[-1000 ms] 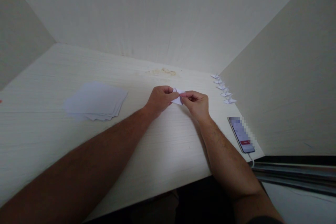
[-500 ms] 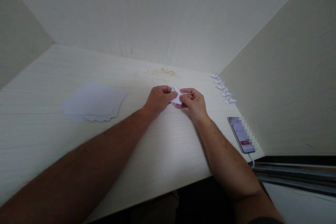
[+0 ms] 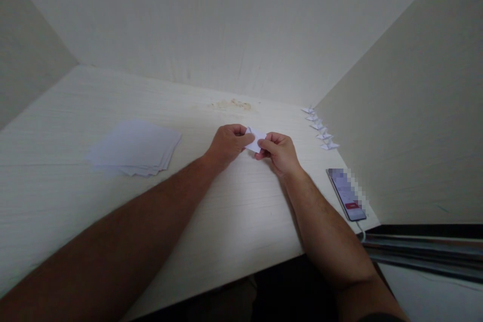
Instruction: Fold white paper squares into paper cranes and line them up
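Observation:
A small folded piece of white paper (image 3: 254, 143) is held just above the tabletop, in the middle of the view. My left hand (image 3: 229, 142) pinches its left side, thumb on top and fingers curled behind. On the opposite side, my right hand (image 3: 279, 151) grips the right edge between thumb and fingers. Both hands are closed on the paper and hide parts of its edges. The finer folds are too small to make out.
Left of my arms lies a stack of white paper sheets (image 3: 139, 145). Several small folded paper cranes (image 3: 319, 126) stand in a row by the right wall. A phone (image 3: 346, 194) with a cable rests near the table's right edge. Walls enclose the white table (image 3: 234, 221).
My right fingers have shifted slightly on the paper's right side; the fingertips at the upper edge have drawn back, and more of the paper shows. My left hand holds nearly still.

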A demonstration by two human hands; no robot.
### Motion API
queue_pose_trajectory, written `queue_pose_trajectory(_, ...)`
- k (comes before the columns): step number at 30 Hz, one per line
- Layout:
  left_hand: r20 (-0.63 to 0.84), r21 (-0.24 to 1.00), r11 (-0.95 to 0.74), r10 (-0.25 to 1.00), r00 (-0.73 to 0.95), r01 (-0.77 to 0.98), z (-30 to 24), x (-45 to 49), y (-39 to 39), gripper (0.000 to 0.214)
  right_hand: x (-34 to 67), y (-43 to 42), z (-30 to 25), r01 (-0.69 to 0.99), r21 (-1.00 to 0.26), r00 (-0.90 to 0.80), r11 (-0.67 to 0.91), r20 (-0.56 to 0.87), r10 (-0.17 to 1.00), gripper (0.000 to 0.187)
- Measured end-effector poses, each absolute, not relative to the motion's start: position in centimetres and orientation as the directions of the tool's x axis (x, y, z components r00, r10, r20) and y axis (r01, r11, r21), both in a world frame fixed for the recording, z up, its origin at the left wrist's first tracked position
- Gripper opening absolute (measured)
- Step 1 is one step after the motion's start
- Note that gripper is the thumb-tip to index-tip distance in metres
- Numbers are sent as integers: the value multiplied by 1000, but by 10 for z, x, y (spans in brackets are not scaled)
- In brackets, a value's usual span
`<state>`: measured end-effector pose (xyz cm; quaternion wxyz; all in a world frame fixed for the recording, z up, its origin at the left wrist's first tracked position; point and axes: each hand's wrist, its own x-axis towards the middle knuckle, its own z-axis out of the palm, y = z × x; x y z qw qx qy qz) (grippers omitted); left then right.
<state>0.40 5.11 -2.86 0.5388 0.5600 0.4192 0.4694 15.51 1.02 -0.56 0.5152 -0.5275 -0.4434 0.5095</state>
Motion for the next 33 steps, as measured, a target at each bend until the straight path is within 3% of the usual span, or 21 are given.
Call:
queue_pose_trajectory(5, 79, 997, -76, 971, 228, -21, -28, 3, 51, 17, 156, 10, -6, -106, -993, 33, -61, -65, 997, 31)
queue_pose_trajectory(13, 104, 994, -112, 967, 233, 18, -21, 2, 47, 19, 155, 10, -9, -62, -997, 82, -38, -43, 996, 32)
queue_pose_trajectory(17, 103, 994, -109, 964, 244, 12, -20, 2, 46, 21, 155, 11, -8, -70, -997, 74, -29, -34, 997, 26)
queue_pose_trajectory(20, 101, 994, -108, 959, 265, 15, -18, 2, 45, 21, 155, 12, -9, -11, -1000, 127, 6, 5, 992, 17)
queue_pose_trajectory(25, 92, 996, -88, 957, 273, -26, -18, 3, 44, 20, 156, 12, -12, 132, -988, 168, 81, 103, 980, 18)
queue_pose_trajectory(33, 86, 989, -43, 946, 314, -140, -20, 3, 46, 22, 156, 13, -16, 194, -968, 187, 157, 194, 963, 17)
